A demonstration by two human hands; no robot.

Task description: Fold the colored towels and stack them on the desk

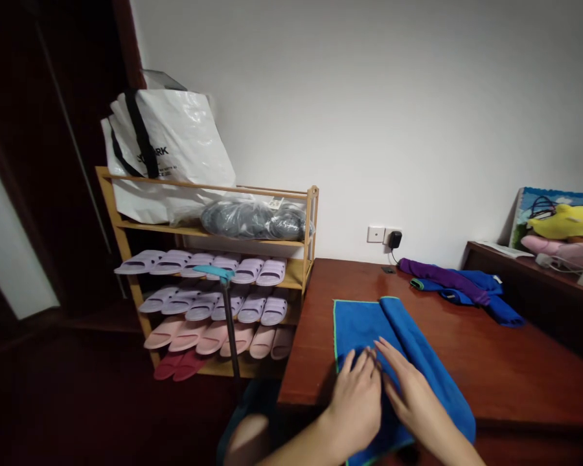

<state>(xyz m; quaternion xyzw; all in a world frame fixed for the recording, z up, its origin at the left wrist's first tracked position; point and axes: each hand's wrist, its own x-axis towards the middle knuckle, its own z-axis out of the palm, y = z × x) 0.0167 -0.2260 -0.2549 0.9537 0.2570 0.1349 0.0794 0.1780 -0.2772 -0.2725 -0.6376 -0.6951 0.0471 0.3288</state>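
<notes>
A blue towel (357,330) with bright green edging lies on the brown desk, partly hanging over its front edge. Its right side forms a long roll (430,369), while the left part is spread flat. My left hand (357,398) rests on the flat part with its fingers slightly bent and apart. Close beside it, my right hand (403,382) lies with fingers stretched out, between the left hand and the roll. The fingertips of both hands almost meet over the cloth. Neither hand visibly grips anything.
Rolled blue and purple towels (447,281) lie at the back right of the desk (505,369). A slipper rack (311,239) stands left, bearing a white bag (184,129). A dark pole (230,323) with a blue top stands before it. A yellow plush toy (566,222) sits far right.
</notes>
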